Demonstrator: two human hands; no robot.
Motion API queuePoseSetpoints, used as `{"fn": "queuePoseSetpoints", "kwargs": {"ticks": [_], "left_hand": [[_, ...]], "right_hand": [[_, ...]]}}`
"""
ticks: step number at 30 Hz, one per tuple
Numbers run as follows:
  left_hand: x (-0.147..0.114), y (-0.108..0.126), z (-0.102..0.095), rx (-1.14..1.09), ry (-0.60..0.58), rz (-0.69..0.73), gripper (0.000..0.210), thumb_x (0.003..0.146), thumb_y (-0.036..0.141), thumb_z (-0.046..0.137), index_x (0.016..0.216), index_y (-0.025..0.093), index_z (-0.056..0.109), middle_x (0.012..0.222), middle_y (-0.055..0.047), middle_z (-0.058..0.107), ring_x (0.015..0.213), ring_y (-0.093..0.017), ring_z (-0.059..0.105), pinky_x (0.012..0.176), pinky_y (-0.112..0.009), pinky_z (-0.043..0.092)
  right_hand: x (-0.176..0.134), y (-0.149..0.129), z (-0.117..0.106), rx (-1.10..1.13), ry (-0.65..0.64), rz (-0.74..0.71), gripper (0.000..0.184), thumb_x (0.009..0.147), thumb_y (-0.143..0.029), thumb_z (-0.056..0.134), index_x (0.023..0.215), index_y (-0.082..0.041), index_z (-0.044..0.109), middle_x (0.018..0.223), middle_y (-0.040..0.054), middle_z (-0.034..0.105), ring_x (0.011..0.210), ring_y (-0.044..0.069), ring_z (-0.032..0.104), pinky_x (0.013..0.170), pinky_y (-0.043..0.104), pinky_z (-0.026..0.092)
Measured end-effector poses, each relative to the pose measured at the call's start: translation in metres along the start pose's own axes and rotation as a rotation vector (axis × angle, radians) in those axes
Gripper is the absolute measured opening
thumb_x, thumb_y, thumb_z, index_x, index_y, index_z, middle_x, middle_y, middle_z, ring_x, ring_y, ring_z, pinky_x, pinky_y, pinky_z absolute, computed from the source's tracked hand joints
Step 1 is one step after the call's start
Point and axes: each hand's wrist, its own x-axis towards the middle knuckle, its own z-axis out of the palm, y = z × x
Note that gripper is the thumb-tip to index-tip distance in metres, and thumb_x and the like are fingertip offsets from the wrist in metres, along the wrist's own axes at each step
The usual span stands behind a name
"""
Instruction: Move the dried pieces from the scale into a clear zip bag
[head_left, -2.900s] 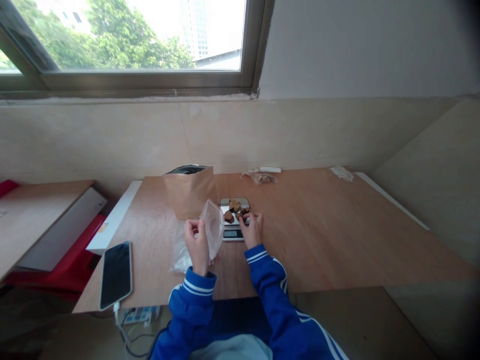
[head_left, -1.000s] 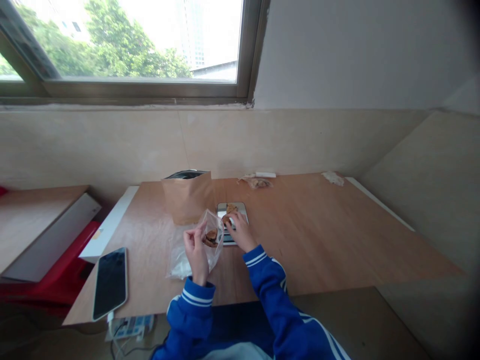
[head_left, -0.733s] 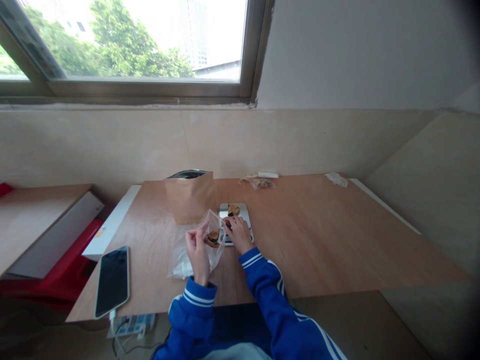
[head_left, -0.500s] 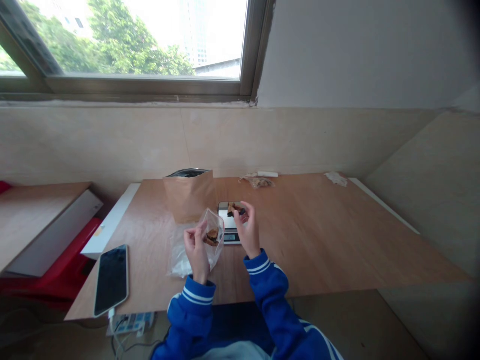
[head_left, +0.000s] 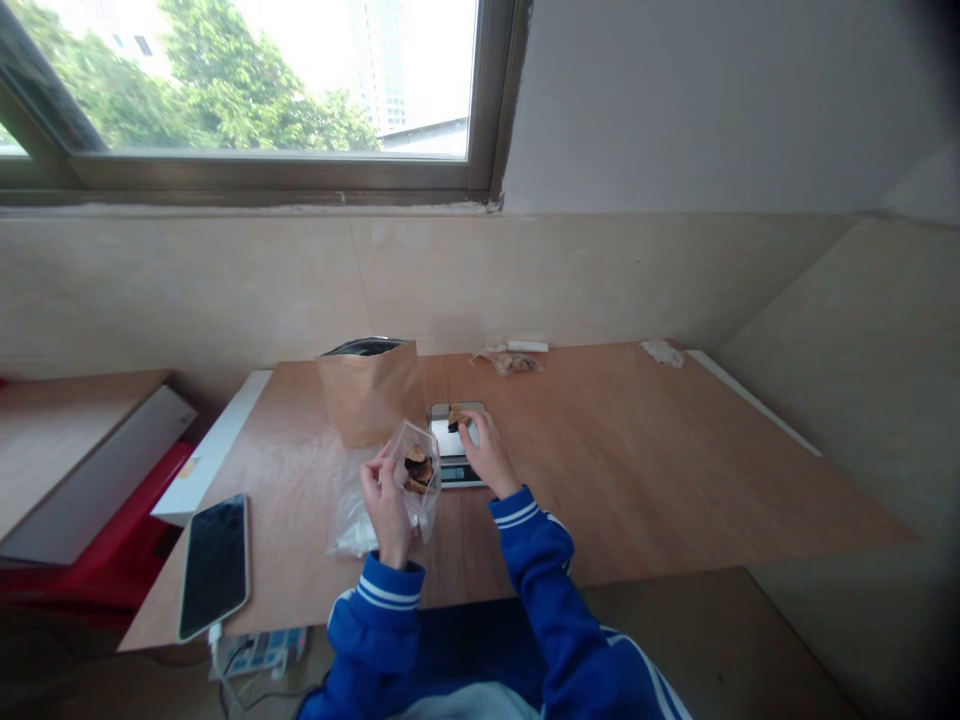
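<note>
My left hand pinches the edge of a small clear plastic bag, its mouth tilted up. Inside the bag lie dark brown, tan-edged dried slices. Between the fingers of my right hand is another dried slice, held over a small digital scale. The scale's display faces me, but its digits are too small to read. Beneath my left hand, more clear plastic bags lie flat on the table.
A brown paper pouch stands behind the bags with its top open. A phone on a white cable lies at the left edge of the wooden table. Near the wall are a filled clear packet, a white stick-like item and crumpled white material.
More slices show inside the plastic bag. My right hand has turned and holds a smaller bit of dried slice over the scale. The whole view has shifted slightly.
</note>
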Motion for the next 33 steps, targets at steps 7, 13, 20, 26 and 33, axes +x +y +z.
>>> {"fn": "queuePoseSetpoints", "kwargs": {"ticks": [7,13,20,26,33], "left_hand": [[-0.005,0.000,0.003,-0.031,-0.056,-0.002,0.022,0.080,0.037,0.063,0.079,0.020,0.049,0.112,-0.006,0.066,0.114,-0.025,0.060,0.093,-0.044,0.049],[-0.004,0.002,0.002,-0.028,-0.069,-0.013,0.024,0.081,0.038,0.062,0.079,0.019,0.047,0.118,-0.008,0.064,0.117,-0.025,0.058,0.093,-0.042,0.049],[-0.006,-0.001,0.003,-0.023,-0.074,-0.005,0.021,0.083,0.036,0.061,0.078,0.020,0.048,0.121,-0.007,0.063,0.118,-0.024,0.057,0.095,-0.042,0.047],[-0.010,-0.003,0.009,0.033,-0.080,0.046,0.020,0.084,0.035,0.060,0.077,0.020,0.049,0.119,-0.007,0.064,0.120,-0.023,0.055,0.103,-0.045,0.041],[-0.021,0.009,0.009,-0.020,-0.070,0.204,0.021,0.089,0.040,0.054,0.085,0.020,0.046,0.128,-0.011,0.059,0.120,-0.025,0.056,0.100,-0.045,0.044]], "right_hand": [[0.012,0.044,0.033,-0.271,-0.174,-0.059,0.046,0.083,-0.016,0.051,0.129,-0.018,0.053,0.136,0.0137,0.052,0.127,0.028,0.044,0.102,0.047,0.037],[0.017,0.045,0.031,-0.260,-0.081,-0.038,0.033,0.085,-0.018,0.053,0.117,-0.014,0.059,0.114,0.0145,0.064,0.109,0.026,0.057,0.097,0.044,0.040],[0.015,0.036,0.006,0.306,0.209,0.272,0.036,0.089,-0.047,0.045,0.096,-0.014,0.059,0.083,0.0079,0.068,0.074,0.018,0.064,0.066,0.030,0.050],[0.016,-0.033,-0.037,0.517,0.356,0.215,0.035,0.086,-0.051,0.054,0.099,-0.018,0.053,0.082,0.0044,0.065,0.072,0.017,0.064,0.057,0.025,0.049],[-0.009,-0.110,-0.061,0.158,-0.269,-0.062,0.018,0.091,-0.037,0.054,0.097,-0.022,0.063,0.086,0.0021,0.067,0.075,0.016,0.062,0.069,0.028,0.050]]}}
